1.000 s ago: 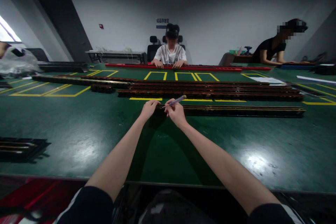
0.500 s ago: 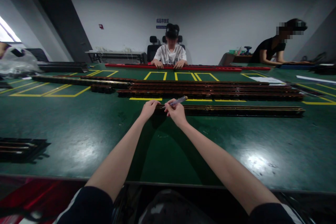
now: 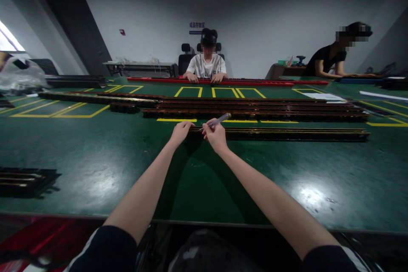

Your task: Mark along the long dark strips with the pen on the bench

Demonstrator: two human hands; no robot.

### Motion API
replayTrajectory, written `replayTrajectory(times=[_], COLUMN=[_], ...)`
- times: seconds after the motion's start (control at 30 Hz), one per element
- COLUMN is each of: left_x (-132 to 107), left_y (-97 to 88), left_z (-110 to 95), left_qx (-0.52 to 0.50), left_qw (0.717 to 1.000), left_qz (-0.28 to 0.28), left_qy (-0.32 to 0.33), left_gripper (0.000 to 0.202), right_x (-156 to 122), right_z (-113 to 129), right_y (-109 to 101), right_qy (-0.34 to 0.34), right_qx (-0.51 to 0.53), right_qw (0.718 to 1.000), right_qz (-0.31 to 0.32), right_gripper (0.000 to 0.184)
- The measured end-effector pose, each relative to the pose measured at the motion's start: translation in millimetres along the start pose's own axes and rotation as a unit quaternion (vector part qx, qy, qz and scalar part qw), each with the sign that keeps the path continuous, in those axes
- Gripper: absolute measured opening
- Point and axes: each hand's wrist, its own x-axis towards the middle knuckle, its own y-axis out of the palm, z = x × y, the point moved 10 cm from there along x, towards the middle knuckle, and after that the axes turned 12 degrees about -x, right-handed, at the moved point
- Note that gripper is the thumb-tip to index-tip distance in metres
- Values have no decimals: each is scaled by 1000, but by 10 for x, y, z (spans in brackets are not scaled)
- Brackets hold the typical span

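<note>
A long dark strip with brownish edges (image 3: 287, 134) lies across the green table (image 3: 95, 157) in front of me. My left hand (image 3: 180, 132) is curled on the strip's left end and holds it. My right hand (image 3: 216, 135) is closed on a clear-handled screwdriver (image 3: 217, 121), which points left with its tip over the strip near the left hand. Both forearms reach out from the near table edge.
Several more long dark strips (image 3: 242, 108) lie stacked beyond, over yellow floor-style markings. A dark stack (image 3: 22, 179) sits at the near left. A person in white (image 3: 207, 64) sits opposite at a red strip (image 3: 223, 81). Another person (image 3: 331, 57) works at the far right.
My right hand and the screwdriver have shifted slightly right and up along the strip. The left hand has stayed on the strip's end.
</note>
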Motion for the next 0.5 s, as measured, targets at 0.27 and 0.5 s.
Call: replayTrajectory(times=[0.27, 0.5], left_x=[-36, -34], left_y=[-5, 1], left_z=[-35, -33], left_qx=[-5, -5], left_qw=[1000, 1000], left_qz=[-2, 5], left_qy=[-10, -9], left_gripper=[32, 33], right_x=[-1, -16], right_z=[18, 95], right_y=[30, 9], right_qy=[-15, -14], right_qx=[-12, -21], right_qw=[1000, 1000], right_qz=[17, 7], right_gripper=[24, 26])
